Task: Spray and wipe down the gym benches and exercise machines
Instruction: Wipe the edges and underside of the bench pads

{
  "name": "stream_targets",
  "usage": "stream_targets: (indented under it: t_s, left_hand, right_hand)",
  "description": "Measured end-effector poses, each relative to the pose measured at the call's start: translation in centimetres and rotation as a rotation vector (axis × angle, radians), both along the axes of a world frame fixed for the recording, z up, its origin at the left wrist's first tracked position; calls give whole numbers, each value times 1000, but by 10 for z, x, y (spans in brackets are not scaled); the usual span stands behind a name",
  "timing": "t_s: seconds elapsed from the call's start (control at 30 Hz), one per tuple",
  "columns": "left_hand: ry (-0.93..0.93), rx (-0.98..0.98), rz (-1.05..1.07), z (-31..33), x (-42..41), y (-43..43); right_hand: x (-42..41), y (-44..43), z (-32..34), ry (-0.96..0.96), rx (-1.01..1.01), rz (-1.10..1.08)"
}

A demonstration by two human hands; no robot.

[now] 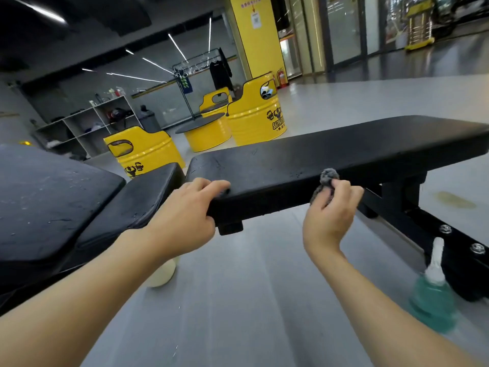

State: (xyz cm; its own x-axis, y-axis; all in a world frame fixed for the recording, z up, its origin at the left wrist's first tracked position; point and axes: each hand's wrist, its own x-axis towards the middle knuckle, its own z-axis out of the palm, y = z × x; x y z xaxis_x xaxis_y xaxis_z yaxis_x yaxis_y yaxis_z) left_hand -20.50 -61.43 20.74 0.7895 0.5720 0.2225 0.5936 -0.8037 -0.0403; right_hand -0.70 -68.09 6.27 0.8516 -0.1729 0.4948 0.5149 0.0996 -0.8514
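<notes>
The bench pad (330, 152) is matte black; the second pad (53, 186) to its left is black flecked with white. The cloth (327, 178) is mottled grey. Near right, the spray bottle (432, 300) is teal with a white nozzle. The far barrel seats (255, 123) are yellow with black logos.

Both bare forearms reach forward from the lower corners. The left hand (189, 211) grips the bench (330, 152) end, fingers curled over its top. The right hand (329, 215), wrist raised, pinches a cloth (328, 176) against the bench's near edge.
</notes>
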Motion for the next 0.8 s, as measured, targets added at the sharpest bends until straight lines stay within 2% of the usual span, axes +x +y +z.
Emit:
stream_targets:
  t_s: [0.03,0.1,0.23,0.27,0.33,0.4,0.47,0.53,0.6,0.7,0.73,0.8]
  left_hand:
    - [-46,-33,-2,0,-1,0]
    - [-101,-63,7,2,-4,4]
    - [-81,34,-48,0,-13,13]
    - [-64,71,-41,0,-20,15]
    - [-64,58,-32,0,-34,17]
    - [-111,1,-66,5,-45,21]
    - [-102,-40,-105,8,-49,25]
    - [-122,-58,-112,8,-52,29]
    - [-143,-64,-124,7,-55,31]
    - [-141,-59,-193,6,-65,31]
    - [-145,-42,-216,5,-73,31]
    - [-191,23,-225,2,-93,36]
  right_hand:
    - [-9,5,6,60,25,-31]
    - [-51,21,15,-5,23,-15]
    - [-131,40,10,-449,-202,171]
    - [-128,39,10,-488,-219,189]
    - [-106,33,12,-358,-143,144]
    - [-82,30,21,-51,27,18]
    - [-89,37,27,109,57,-55]
    - [-130,50,30,-3,-15,-16]
    - [-173,59,23,-271,-178,115]
    - [-164,51,12,-583,-365,234]
    - [-148,45,11,-579,-350,209]
    - [-124,37,16,-384,-229,106]
